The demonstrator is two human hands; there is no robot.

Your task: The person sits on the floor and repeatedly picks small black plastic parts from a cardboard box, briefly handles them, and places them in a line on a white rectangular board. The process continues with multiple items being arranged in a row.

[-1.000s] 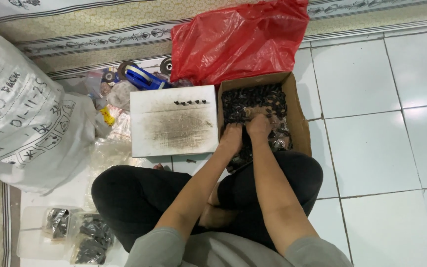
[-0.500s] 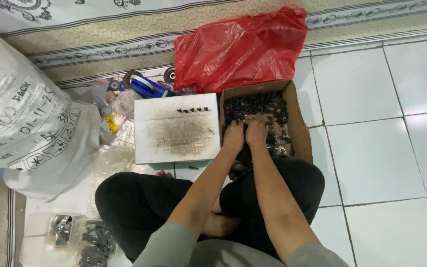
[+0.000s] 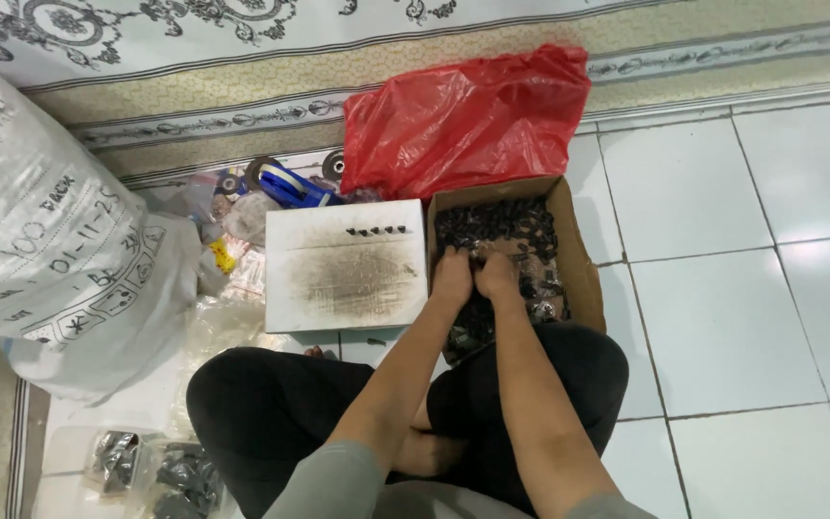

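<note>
Both hands, left hand (image 3: 452,277) and right hand (image 3: 497,276), lay side by side, fingers buried among small black parts (image 3: 498,223) in the open brown cardboard box (image 3: 583,279); closure could not be told.

My fingertips are buried among the small black parts (image 3: 506,226), so whether my left hand (image 3: 453,277) or right hand (image 3: 497,274) grips anything cannot be told. The white sack (image 3: 40,250) runs off the left edge.
</note>
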